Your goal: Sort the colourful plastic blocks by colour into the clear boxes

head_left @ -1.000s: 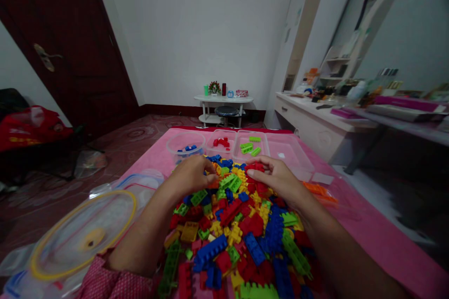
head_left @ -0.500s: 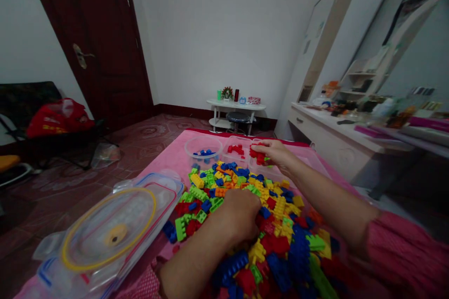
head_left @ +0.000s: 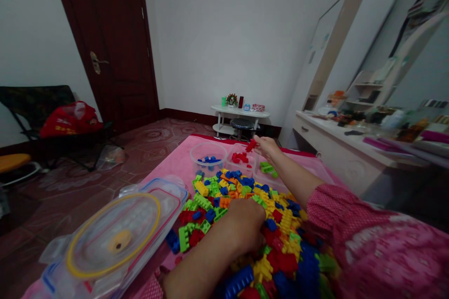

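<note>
My right hand (head_left: 268, 147) is closed on a red building block (head_left: 251, 145), held over a clear square container (head_left: 229, 162) with several red blocks (head_left: 240, 157) inside. My left hand (head_left: 247, 227) rests on the big heap of mixed building blocks (head_left: 286, 224), its fingers bent down and hidden from me, so what they hold does not show. To the left of the red blocks' container, a round clear tub (head_left: 191, 159) has blue blocks (head_left: 209, 160) in it. Green blocks (head_left: 268, 168) lie in another clear container just below my right forearm.
Clear lids (head_left: 114, 238), one round with a yellow ring, are stacked at the left on the pink cloth (head_left: 168, 161). A dressing table (head_left: 326, 131) stands to the right. Against the far wall are a small white table (head_left: 242, 111) and a dark stool (head_left: 242, 124).
My right hand has moved forward with the red block, from over the green blocks' container to above the red blocks. My left hand has stayed on the heap. The view has shifted slightly.
</note>
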Available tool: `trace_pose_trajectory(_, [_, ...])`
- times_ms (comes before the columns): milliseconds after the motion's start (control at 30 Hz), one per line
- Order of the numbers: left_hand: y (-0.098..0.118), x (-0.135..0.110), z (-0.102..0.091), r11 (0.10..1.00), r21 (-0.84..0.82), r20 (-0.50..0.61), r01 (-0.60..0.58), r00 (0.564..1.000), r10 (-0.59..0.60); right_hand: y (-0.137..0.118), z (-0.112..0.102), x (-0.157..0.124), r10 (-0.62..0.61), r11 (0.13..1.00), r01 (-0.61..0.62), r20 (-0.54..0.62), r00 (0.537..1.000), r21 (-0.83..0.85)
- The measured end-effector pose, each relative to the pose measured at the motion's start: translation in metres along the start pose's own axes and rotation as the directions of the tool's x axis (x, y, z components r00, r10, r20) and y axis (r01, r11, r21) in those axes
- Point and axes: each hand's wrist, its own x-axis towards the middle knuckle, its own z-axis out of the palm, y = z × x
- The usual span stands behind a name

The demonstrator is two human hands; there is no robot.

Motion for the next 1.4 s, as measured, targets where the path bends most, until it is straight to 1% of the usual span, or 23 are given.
trace_pose_trajectory(100, [-0.003, 0.002, 0.006, 1.0, 0.014, -0.031, -0.017, 0.999, 0.017, -0.012, -0.002, -0.017, 0.049, 0.998, -0.041, -0.147, 0.988, 0.056])
trace_pose_trajectory(167, [-0.005, 0.003, 0.009, 0.999, 0.012, -0.046, -0.035, 0.998, 0.035, -0.022, -0.003, -0.04, 0.034, 0.995, -0.017, -0.187, 0.982, 0.095])
trace_pose_trajectory(200, [-0.007, 0.003, 0.01, 0.999, -0.001, -0.053, -0.045, 0.998, 0.045, -0.027, -0.003, -0.054, 0.021, 0.993, 0.002, -0.189, 0.982, 0.119])
trace_pose_trajectory(267, [-0.011, 0.002, 0.01, 0.997, -0.054, -0.06, -0.052, 0.997, 0.049, -0.036, -0.004, -0.086, 0.003, 0.979, 0.027, -0.146, 0.989, 0.2])
trace_pose_trajectory(333, [-0.015, 0.003, 0.009, 0.991, -0.122, -0.086, -0.053, 0.995, 0.043, -0.041, -0.008, -0.117, 0.016, 0.969, 0.006, -0.086, 0.996, 0.248])
trace_pose_trajectory(400, [-0.018, 0.005, 0.009, 0.983, -0.176, -0.176, -0.048, 0.984, 0.017, -0.04, -0.016, -0.143, 0.029, 0.975, -0.016, -0.054, 0.998, 0.223])
trace_pose_trajectory(467, [-0.023, 0.01, 0.01, 0.976, -0.211, -0.306, -0.045, 0.952, -0.023, -0.034, -0.026, -0.16, 0.051, 0.986, -0.045, -0.037, 0.998, 0.162])
trace_pose_trajectory(567, [-0.031, 0.017, 0.014, 0.971, -0.236, -0.479, -0.043, 0.874, -0.078, -0.022, -0.042, -0.171, 0.125, 0.988, -0.125, -0.003, 0.992, 0.096])
trace_pose_trajectory(633, [-0.039, 0.022, 0.017, 0.971, -0.232, -0.534, -0.054, 0.842, -0.081, -0.016, -0.051, -0.171, 0.182, 0.981, -0.184, 0.031, 0.983, 0.06])
trace_pose_trajectory(667, [-0.043, 0.024, 0.019, 0.97, -0.234, -0.541, -0.058, 0.837, -0.08, -0.014, -0.054, -0.171, 0.199, 0.979, -0.2, 0.04, 0.979, 0.037])
trace_pose_trajectory(767, [-0.056, 0.03, 0.027, 0.968, -0.244, -0.537, -0.055, 0.839, -0.088, -0.012, -0.058, -0.17, 0.196, 0.98, -0.196, 0.031, 0.98, -0.016])
trace_pose_trajectory(867, [-0.065, 0.034, 0.034, 0.967, -0.249, -0.539, -0.048, 0.837, -0.097, -0.009, -0.055, -0.169, 0.142, 0.989, -0.14, 0.049, 0.989, -0.058])
trace_pose_trajectory(900, [-0.067, 0.034, 0.036, 0.966, -0.252, -0.53, -0.051, 0.843, -0.094, -0.007, -0.054, -0.17, 0.119, 0.989, -0.113, 0.068, 0.991, -0.092])
trace_pose_trajectory(967, [-0.071, 0.034, 0.036, 0.961, -0.267, -0.475, -0.07, 0.878, -0.069, -0.004, -0.05, -0.172, 0.086, 0.978, -0.059, 0.129, 0.988, -0.202])
trace_pose_trajectory(1033, [-0.075, 0.033, 0.035, 0.949, -0.299, -0.397, -0.102, 0.918, -0.027, -0.002, -0.046, -0.176, 0.068, 0.948, 0.014, 0.243, 0.968, -0.319])
trace_pose_trajectory(1067, [-0.076, 0.032, 0.034, 0.94, -0.319, -0.36, -0.12, 0.933, -0.003, -0.002, -0.044, -0.178, 0.061, 0.928, 0.061, 0.311, 0.948, -0.367])
trace_pose_trajectory(1133, [-0.079, 0.031, 0.032, 0.924, -0.355, -0.312, -0.143, 0.95, 0.027, -0.003, -0.041, -0.183, 0.041, 0.879, 0.175, 0.435, 0.899, -0.443])
trace_pose_trajectory(1200, [-0.08, 0.029, 0.032, 0.917, -0.373, -0.281, -0.139, 0.959, 0.031, -0.002, -0.038, -0.189, 0.025, 0.804, 0.289, 0.514, 0.858, -0.52])
trace_pose_trajectory(1267, [-0.08, 0.029, 0.032, 0.919, -0.373, -0.265, -0.127, 0.964, 0.025, -0.001, -0.034, -0.195, 0.012, 0.708, 0.377, 0.543, 0.839, -0.598])
trace_pose_trajectory(1333, [-0.078, 0.03, 0.032, 0.924, -0.363, -0.265, -0.121, 0.964, 0.023, 0.0, -0.029, -0.201, 0.007, 0.628, 0.417, 0.541, 0.841, -0.657])
trace_pose_trajectory(1400, [-0.077, 0.03, 0.032, 0.926, -0.358, -0.248, -0.117, 0.968, 0.027, 0.0, -0.024, -0.206, 0.011, 0.597, 0.423, 0.533, 0.846, -0.682])
